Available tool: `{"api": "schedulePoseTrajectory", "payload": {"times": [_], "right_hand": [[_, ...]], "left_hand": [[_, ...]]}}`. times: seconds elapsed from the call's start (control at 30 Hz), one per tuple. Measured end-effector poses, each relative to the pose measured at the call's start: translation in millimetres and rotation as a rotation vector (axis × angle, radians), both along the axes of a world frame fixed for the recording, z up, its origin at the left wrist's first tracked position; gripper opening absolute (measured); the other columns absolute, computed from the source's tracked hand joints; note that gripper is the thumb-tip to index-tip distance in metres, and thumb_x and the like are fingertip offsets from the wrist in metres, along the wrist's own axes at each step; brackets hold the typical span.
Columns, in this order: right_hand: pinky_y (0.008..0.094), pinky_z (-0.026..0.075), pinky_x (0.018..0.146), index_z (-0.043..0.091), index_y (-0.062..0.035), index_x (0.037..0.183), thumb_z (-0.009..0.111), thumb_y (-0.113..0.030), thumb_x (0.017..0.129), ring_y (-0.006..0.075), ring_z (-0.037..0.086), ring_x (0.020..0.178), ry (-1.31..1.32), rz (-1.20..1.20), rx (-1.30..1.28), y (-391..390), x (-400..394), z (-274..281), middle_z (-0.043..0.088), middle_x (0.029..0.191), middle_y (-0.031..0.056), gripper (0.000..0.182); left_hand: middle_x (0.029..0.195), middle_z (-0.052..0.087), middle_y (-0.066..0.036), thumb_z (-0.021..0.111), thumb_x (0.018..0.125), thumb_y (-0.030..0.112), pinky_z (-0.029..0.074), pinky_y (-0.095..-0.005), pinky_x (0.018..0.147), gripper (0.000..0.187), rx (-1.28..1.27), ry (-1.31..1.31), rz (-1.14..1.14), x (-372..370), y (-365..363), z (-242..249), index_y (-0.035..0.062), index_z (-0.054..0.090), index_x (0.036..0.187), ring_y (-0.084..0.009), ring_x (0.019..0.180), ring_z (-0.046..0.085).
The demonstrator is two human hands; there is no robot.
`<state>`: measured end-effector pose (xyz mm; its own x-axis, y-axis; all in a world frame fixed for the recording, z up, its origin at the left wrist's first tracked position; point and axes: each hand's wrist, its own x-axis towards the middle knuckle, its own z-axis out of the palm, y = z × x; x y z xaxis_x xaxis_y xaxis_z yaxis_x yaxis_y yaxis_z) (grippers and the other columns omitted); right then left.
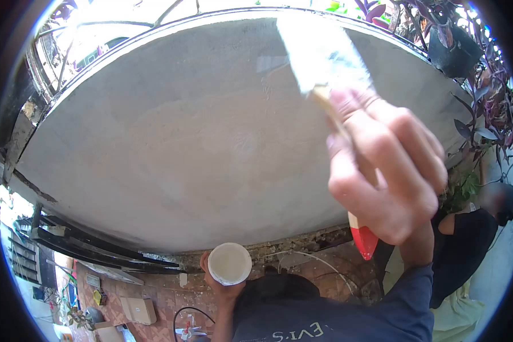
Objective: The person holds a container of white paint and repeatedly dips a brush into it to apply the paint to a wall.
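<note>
My right hand is raised at the right, fingers closed around the wooden handle of a wide paintbrush. The brush head, bright white and blurred, overlaps the upper part of a grey wall. Below the hand, the red tip of the handle sticks out. Low in the view, my left hand grips a round white container from the side and underneath. Inside it is an off-white liquid that looks like paint. Damp-looking patches and faint streaks mark the wall near the brush.
Another person in dark clothing is at the far right. A black plant pot with purple-leaved plants hangs at the upper right. Dark metal bars lie at the lower left, above a tiled floor with a cardboard box and a black cable.
</note>
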<state>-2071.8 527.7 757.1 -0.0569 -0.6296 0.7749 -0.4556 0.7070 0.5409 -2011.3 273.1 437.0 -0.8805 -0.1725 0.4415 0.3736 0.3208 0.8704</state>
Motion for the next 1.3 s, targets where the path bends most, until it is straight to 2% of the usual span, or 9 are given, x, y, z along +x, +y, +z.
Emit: {"api": "schedulePoseTrajectory", "payload": {"times": [0.17, 0.27, 0.37, 0.53, 0.67, 0.77, 0.93, 1.1, 1.3], "right_hand": [[0.0251, 0.052, 0.060, 0.048, -0.0075, 0.064, 0.064, -0.005, 0.057, 0.0159, 0.061, 0.075, -0.236, -0.057, 0.170, -6, -10, -53, 0.056, 0.074, 0.0053, 0.018], [0.0280, 0.053, 0.061, 0.047, -0.0089, 0.069, 0.065, -0.007, 0.062, 0.0184, 0.061, 0.073, -0.566, 0.102, 0.179, -8, -9, -110, 0.054, 0.073, 0.0061, 0.019], [0.0307, 0.052, 0.060, 0.048, -0.0089, 0.072, 0.065, -0.008, 0.065, 0.0200, 0.061, 0.074, -0.850, 0.086, 0.184, 1, -12, -88, 0.054, 0.074, 0.0061, 0.018], [0.0289, 0.050, 0.050, 0.047, -0.0043, 0.067, 0.066, -0.005, 0.055, 0.0185, 0.059, 0.065, -0.181, 0.045, 0.097, 5, -10, 10, 0.057, 0.077, 0.0094, 0.023], [0.0257, 0.053, 0.062, 0.049, -0.0077, 0.065, 0.065, -0.007, 0.054, 0.0163, 0.060, 0.071, 0.077, -0.069, 0.215, -10, -19, -2, 0.054, 0.072, 0.0040, 0.020], [0.0306, 0.053, 0.078, 0.051, -0.0111, 0.064, 0.062, -0.013, 0.062, 0.0188, 0.060, 0.076, -0.210, 0.008, 0.335, -8, -28, -70, 0.055, 0.073, 0.0028, 0.011], [0.0331, 0.054, 0.061, 0.052, -0.0113, 0.071, 0.063, -0.015, 0.069, 0.0191, 0.061, 0.075, -0.879, 0.081, 0.274, -4, -17, -108, 0.053, 0.074, 0.0051, 0.012], [0.0273, 0.051, 0.051, 0.046, -0.0091, 0.067, 0.067, -0.006, 0.059, 0.0171, 0.059, 0.066, -0.243, 0.026, 0.151, 5, -14, -3, 0.055, 0.075, 0.0073, 0.023], [0.0261, 0.054, 0.065, 0.041, -0.0111, 0.060, 0.062, -0.010, 0.057, 0.0177, 0.062, 0.076, 0.081, -0.099, 0.241, 4, -26, -40, 0.050, 0.070, 0.0028, 0.021]], "left_hand": [[0.111, 0.058, -0.011, 0.081, 0.058, 0.011, 0.047, -0.0340, 0.088, 0.084, -0.190, 0.063, -0.014, 0, -5, -4, 0.0005, 0.038, 0.129, -0.0218, 0.099, 0.059], [0.108, 0.059, -0.014, 0.085, 0.052, 0.024, 0.039, -0.0433, 0.098, 0.069, -0.012, -0.045, 0.026, -1, -2, -1, 0.0026, 0.057, 0.111, -0.0339, 0.120, 0.045], [0.111, 0.058, -0.015, 0.085, 0.051, 0.023, 0.039, -0.0438, 0.098, 0.072, 0.028, -0.023, 0.037, -3, -5, -3, 0.0025, 0.055, 0.114, -0.0348, 0.120, 0.045], [0.116, 0.055, -0.018, 0.087, 0.051, 0.025, 0.038, -0.0440, 0.099, 0.079, -0.036, 0.050, 0.035, -7, -6, -6, 0.0019, 0.052, 0.118, -0.0363, 0.121, 0.044], [0.119, 0.053, -0.018, 0.086, 0.051, 0.024, 0.038, -0.0437, 0.100, 0.079, -0.011, -0.011, 0.006, -1, -7, -13, 0.0015, 0.052, 0.118, -0.0359, 0.121, 0.044], [0.120, 0.052, -0.018, 0.086, 0.052, 0.024, 0.038, -0.0433, 0.100, 0.078, 0.014, -0.014, -0.001, 1, -7, -14, 0.0015, 0.052, 0.118, -0.0356, 0.120, 0.044], [0.116, 0.055, -0.017, 0.084, 0.053, 0.020, 0.040, -0.0406, 0.098, 0.078, -0.054, -0.012, 0.043, 2, -15, -14, 0.0002, 0.050, 0.121, -0.0318, 0.115, 0.051], [0.114, 0.055, -0.015, 0.082, 0.055, 0.017, 0.046, -0.0370, 0.091, 0.080, 0.154, 0.008, 0.068, 3, -13, -18, -0.0016, 0.046, 0.124, -0.0265, 0.103, 0.059], [0.117, 0.053, -0.016, 0.082, 0.054, 0.017, 0.043, -0.0384, 0.094, 0.079, -0.021, -0.006, 0.069, 7, -25, -28, -0.0009, 0.047, 0.123, -0.0281, 0.108, 0.056]]}}
